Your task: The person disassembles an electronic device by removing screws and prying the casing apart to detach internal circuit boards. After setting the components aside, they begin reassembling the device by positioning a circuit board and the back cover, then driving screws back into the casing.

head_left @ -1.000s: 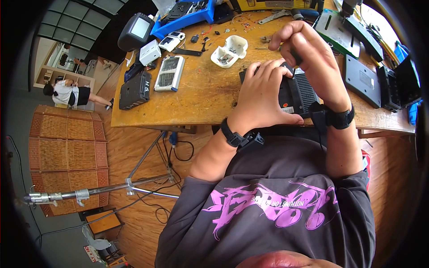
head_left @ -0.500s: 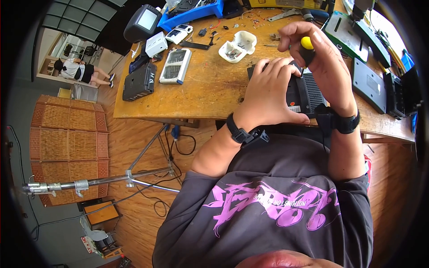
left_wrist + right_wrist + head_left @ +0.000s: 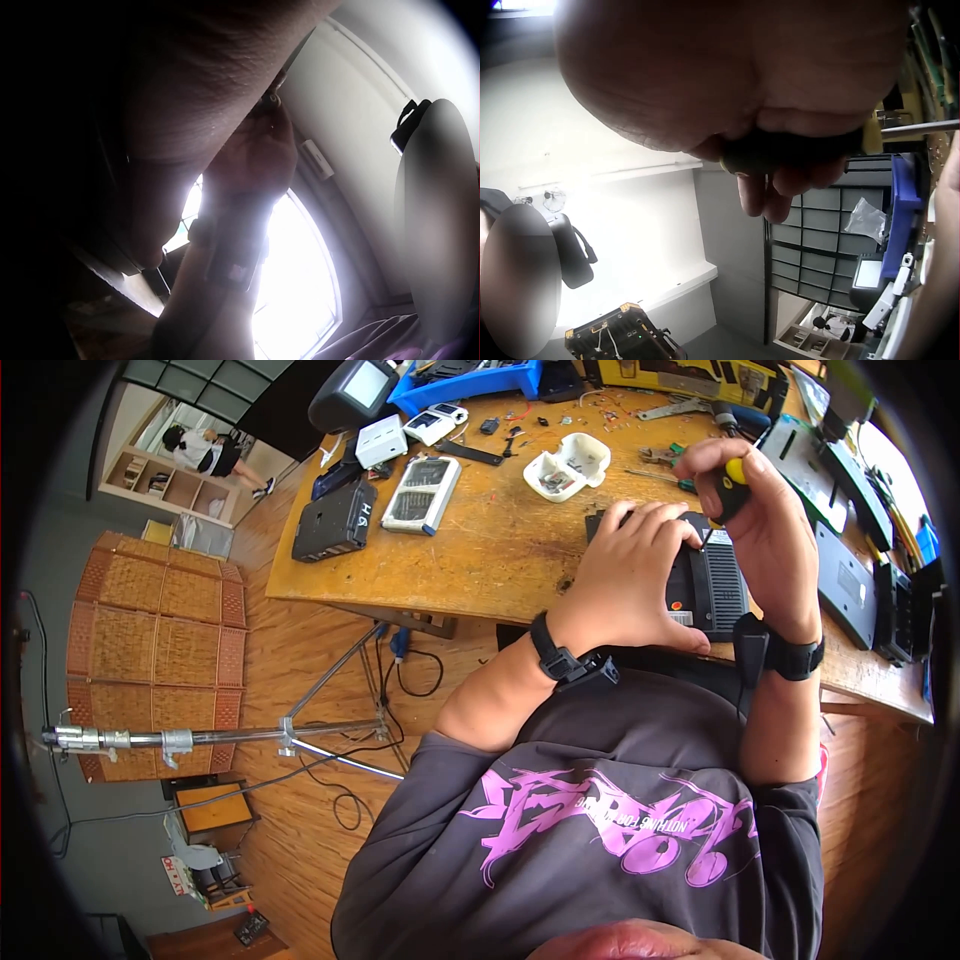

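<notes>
A screwdriver point(image 3: 733, 495) with a black and yellow handle is in my right hand point(image 3: 785, 550), its fingers and thumb curled round it. Its thin shaft points down at a flat black device point(image 3: 726, 585) with ridged vents, a white label and an orange dot. My left hand point(image 3: 630, 575) rests spread over the device, the thumb along the near edge and the fingertips close to the shaft. In the right wrist view the dark handle point(image 3: 802, 150) lies under the palm, the metal shaft point(image 3: 915, 130) reaching right. The left wrist view is dim, with the left hand point(image 3: 210, 90) in front.
Left of the hands are a white tray point(image 3: 541, 484) with small parts, a white-framed case point(image 3: 422, 495) and a black box point(image 3: 333, 525). A blue bin point(image 3: 470, 398) stands behind. A grey panel point(image 3: 846, 582) lies on the right. Another person point(image 3: 212, 458) is in the background.
The head view has turned, so the bench shifts right and down in it. The right hand has rotated round the screwdriver, whose yellow end now shows. The left hand stays on the device.
</notes>
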The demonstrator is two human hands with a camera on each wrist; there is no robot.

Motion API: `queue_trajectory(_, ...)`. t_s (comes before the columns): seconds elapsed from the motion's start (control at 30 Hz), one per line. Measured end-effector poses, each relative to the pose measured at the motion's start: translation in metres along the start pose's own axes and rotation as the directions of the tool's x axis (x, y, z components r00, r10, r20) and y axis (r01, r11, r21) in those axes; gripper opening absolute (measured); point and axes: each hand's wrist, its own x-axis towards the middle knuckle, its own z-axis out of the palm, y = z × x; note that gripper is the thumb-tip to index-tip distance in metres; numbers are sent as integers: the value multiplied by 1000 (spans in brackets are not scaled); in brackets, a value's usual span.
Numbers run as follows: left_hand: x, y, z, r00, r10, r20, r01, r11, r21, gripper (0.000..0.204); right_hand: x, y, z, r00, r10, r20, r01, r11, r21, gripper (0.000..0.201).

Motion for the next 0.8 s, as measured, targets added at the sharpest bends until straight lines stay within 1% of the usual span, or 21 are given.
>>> queue_trajectory(0.03,0,0,0,1000,6,-2,-6,1000,1,104,1,-1,1,999,-32,-26,27,986,-163,41)
queue_trajectory(0.07,0,0,0,1000,-4,5,4,1000,10,103,2,-2,3,996,-70,-47,51,945,-322,37)
queue_trajectory(0.1,0,1,-1,1000,-5,0,5,1000,19,103,2,-1,7,996,-74,-38,58,946,-319,37)
queue_trajectory(0.17,0,1,-1,1000,-12,-6,12,1000,0,103,1,2,15,987,-116,-113,79,956,-284,25)
queue_trajectory(0.2,-1,0,0,1000,-14,-3,14,1000,-10,103,1,1,18,983,-101,-155,68,977,-202,15)
queue_trajectory(0.23,0,0,-1,1000,-12,-5,12,1000,-8,103,1,0,16,983,-104,-154,71,977,-202,15)
queue_trajectory(0.3,0,1,-1,1000,-23,18,23,1000,-7,104,-2,-3,7,993,38,-113,-53,989,-135,15)
queue_trajectory(0.37,0,1,0,1000,-15,2,15,1000,-5,104,-1,-3,5,995,31,-95,-46,986,-159,17)
queue_trajectory(0.43,-1,0,1,1000,-10,-15,10,1000,-5,104,2,-3,8,994,52,-100,-47,998,50,23)
queue_trajectory(0.47,-1,0,1,1000,-8,-20,8,1000,-11,103,0,-4,4,998,34,-52,-34,999,-13,28)
queue_trajectory(0.5,0,0,1,1000,-5,-25,5,1000,-16,102,0,-3,4,998,34,-54,-35,999,-12,28)
queue_trajectory(0.53,0,0,1,1000,-4,-23,4,1000,-17,102,1,-1,5,998,-33,-48,23,980,-199,27)
queue_trajectory(0.57,1,0,0,1000,-3,-18,3,1000,-9,102,2,1,7,995,-98,-29,79,922,-378,26)
queue_trajectory(0.6,0,0,0,1000,-3,-11,3,1000,-2,102,0,4,19,986,-92,-140,53,963,-263,23)
queue_trajectory(0.63,0,0,0,1000,-2,-7,2,1000,-7,102,-1,3,15,985,-90,-146,49,963,-264,23)
queue_trajectory(0.7,1,0,-1,1000,-1,16,1,1000,-6,102,-1,1,1,997,18,-79,-30,988,-153,18)
queue_trajectory(0.73,2,2,-4,999,-29,43,29,999,-14,103,-1,1,-2,998,7,-66,-15,991,-131,21)
queue_trajectory(0.77,2,2,-3,999,-25,47,26,999,-26,103,2,7,-3,998,-31,-62,25,995,-94,30)
queue_trajectory(0.8,2,1,-1,1000,-14,28,15,1000,-18,103,3,7,-3,998,-29,-50,27,999,-25,34)
